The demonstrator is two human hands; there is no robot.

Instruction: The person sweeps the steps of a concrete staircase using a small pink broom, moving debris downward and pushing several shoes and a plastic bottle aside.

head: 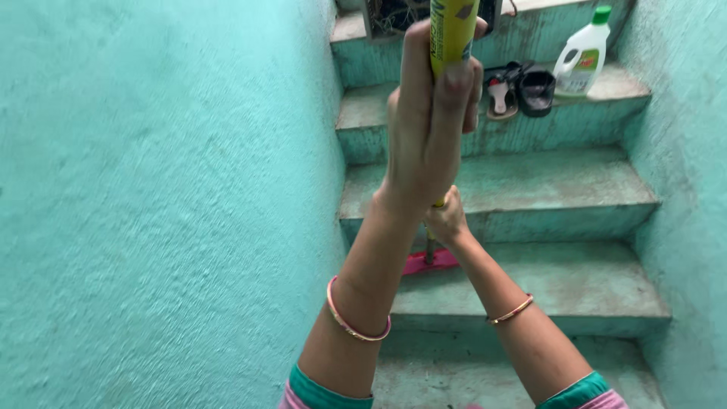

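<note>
**On a teal staircase: two hands on a mop handle**

Head view. Near the top centre, the left hand point(428, 125) is clenched around the yellow handle point(452, 34) of a mop, fingers wrapped over the front of the shaft and the thumb side toward the camera. Lower on the same shaft, the right hand point(447, 220) grasps the handle, partly hidden behind the left wrist. Each forearm carries a thin bangle: one on the left wrist point(356, 318), one on the right wrist point(511, 309). Green and pink sleeve edges show at the bottom of the frame.

The handle runs downward from the upper hand to a pink mop head point(430, 262), which rests on a step point(530, 284) in the lower half of the stairs, close to the left wall point(166, 204). That wall and the right wall are rough teal plaster.

Two steps above the mop head, a pair of dark sandals point(522, 89) lies on a tread, and just beside them on the right stands a white bottle point(581, 54) with a green cap.
</note>
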